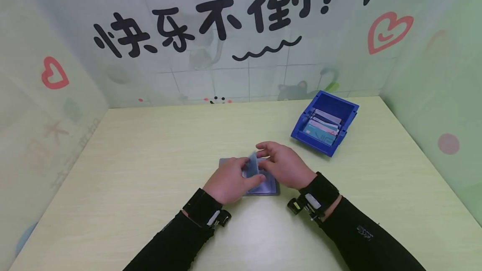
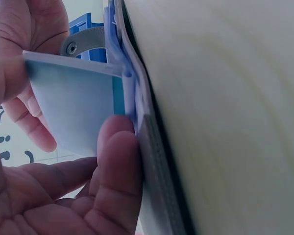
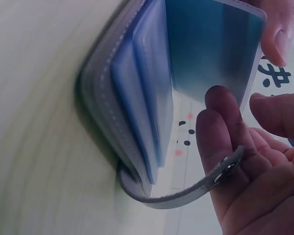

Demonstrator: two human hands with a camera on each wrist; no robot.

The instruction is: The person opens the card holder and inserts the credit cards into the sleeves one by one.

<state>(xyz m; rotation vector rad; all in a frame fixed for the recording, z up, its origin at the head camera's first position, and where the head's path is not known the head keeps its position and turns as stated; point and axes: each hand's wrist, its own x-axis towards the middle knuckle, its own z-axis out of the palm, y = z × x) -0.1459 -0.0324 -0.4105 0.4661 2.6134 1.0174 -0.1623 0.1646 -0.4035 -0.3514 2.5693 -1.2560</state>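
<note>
Card holder (image 1: 269,187), lying open on the table (image 1: 150,166): I am judging it light and soft. Raised sleeve (image 2: 71,105): seemingly thin, slippery, best taken by its edge. Left hand (image 1: 229,182), right hand (image 1: 289,165): bracketing it; I am failing to tell whether either is pinching.

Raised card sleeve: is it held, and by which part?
Cannot be told: the right hand has fingers at the free edge of the sleeve, the left hand near its base; no pinch shows clearly.

Table (image 1: 150,158) has leftward room; box (image 1: 312,141) bars back right.
</note>
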